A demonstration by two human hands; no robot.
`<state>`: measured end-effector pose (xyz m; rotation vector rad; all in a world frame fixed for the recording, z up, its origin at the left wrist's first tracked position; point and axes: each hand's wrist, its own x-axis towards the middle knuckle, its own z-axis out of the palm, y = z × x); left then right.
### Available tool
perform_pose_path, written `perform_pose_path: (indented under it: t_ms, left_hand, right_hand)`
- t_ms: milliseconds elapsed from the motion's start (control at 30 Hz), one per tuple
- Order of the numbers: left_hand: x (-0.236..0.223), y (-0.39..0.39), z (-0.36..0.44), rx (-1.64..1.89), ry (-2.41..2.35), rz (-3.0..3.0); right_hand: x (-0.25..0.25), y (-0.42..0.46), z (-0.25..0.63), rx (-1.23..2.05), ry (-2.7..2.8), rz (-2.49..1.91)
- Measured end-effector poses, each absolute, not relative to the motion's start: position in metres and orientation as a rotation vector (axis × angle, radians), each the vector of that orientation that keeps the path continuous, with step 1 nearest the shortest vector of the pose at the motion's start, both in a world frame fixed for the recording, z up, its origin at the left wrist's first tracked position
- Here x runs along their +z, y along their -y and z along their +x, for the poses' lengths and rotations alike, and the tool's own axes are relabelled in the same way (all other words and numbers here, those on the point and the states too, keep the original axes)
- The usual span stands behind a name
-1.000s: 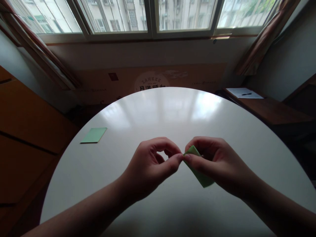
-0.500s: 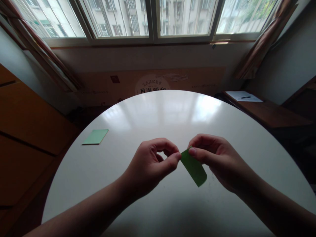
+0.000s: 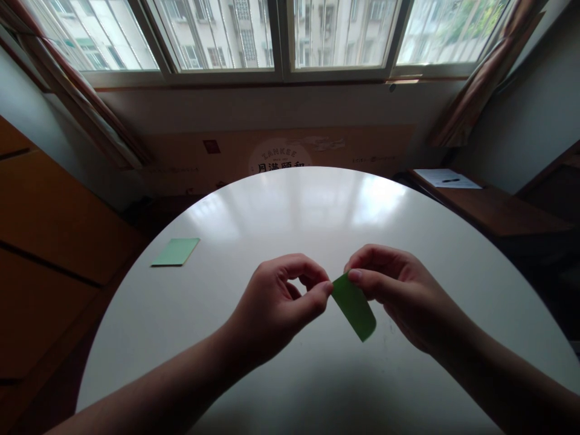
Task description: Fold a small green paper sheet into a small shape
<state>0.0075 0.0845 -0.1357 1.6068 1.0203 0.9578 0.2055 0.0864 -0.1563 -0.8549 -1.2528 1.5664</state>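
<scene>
Pinching a corner of a green paper strip (image 3: 356,308) between thumb and forefinger, the left hand (image 3: 276,296) is held over the near half of the table. The right hand (image 3: 399,284) grips the strip's upper edge, its thumb on the near face and its fingers behind. Both grips are closed on the paper, and the two sets of fingertips are near each other but apart. From them the strip slants down toward the right, its lower end free and one corner curling; in this dim light, it is hard to tell whether it is a single layer or folded double.

Below spreads a glossy white round table (image 3: 203,326). Near its left edge, well apart from the hands, lies a square pad of light-green notepaper (image 3: 176,252). Left of the table stands an orange-brown wooden cabinet (image 3: 45,290). Past the right rim, a brown side table (image 3: 493,208) bears a white sheet (image 3: 430,175) with a dark pen (image 3: 451,180) on it.

Farther off, a tan printed panel (image 3: 176,148) runs low along the wall, beneath a sliding window (image 3: 280,74) flanked by curtains (image 3: 489,84). Outside rises a pale apartment building (image 3: 217,30).
</scene>
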Motion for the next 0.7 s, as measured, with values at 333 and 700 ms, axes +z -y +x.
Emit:
perform_pose_path:
  t_ms: [333, 700]
  left_hand:
    - [-0.1359, -0.0846, 0.0078, 0.952, -1.031, 1.592]
    - [-0.1388, -0.0854, 0.0074, 0.943, -1.044, 1.588]
  right_hand:
    - [-0.1577, -0.0883, 0.2068, 1.578, 1.251, -0.908]
    - [-0.1579, -0.0879, 0.2063, 1.518, 1.286, -0.933]
